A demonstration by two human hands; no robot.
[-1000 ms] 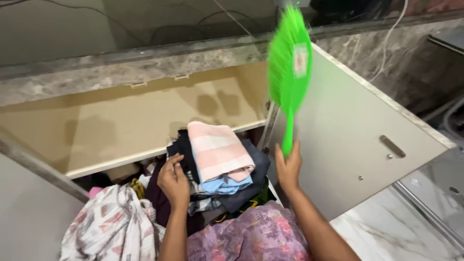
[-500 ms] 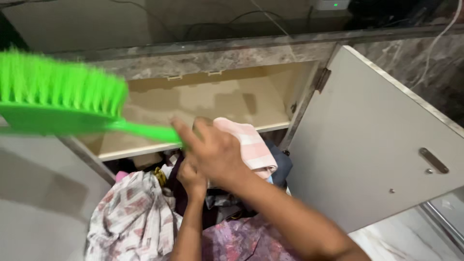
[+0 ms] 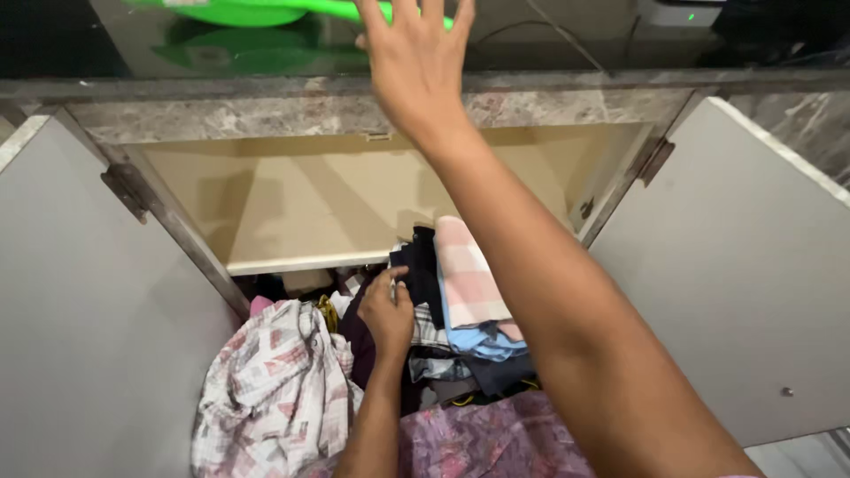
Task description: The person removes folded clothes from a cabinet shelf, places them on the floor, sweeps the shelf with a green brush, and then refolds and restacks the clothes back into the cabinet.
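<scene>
So the green brush (image 3: pixel 266 11) now lies up on the countertop (image 3: pixel 266 111); right hand (image 3: pixel 416 66) spread open, letting go, left hand (image 3: pixel 387 310) still pressing the clothes stack (image 3: pixel 469 292).

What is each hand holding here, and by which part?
Right hand, fingers spread, lies over the green brush handle, not gripping. Left hand rests on the folded clothes.

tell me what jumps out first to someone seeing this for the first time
The right hand stretches up with fingers spread over a bright green brush lying on the dark glossy counter top. Below, both cupboard doors stand open on a bare beige shelf. Under it, the left hand rests on a stack of folded clothes.
</scene>
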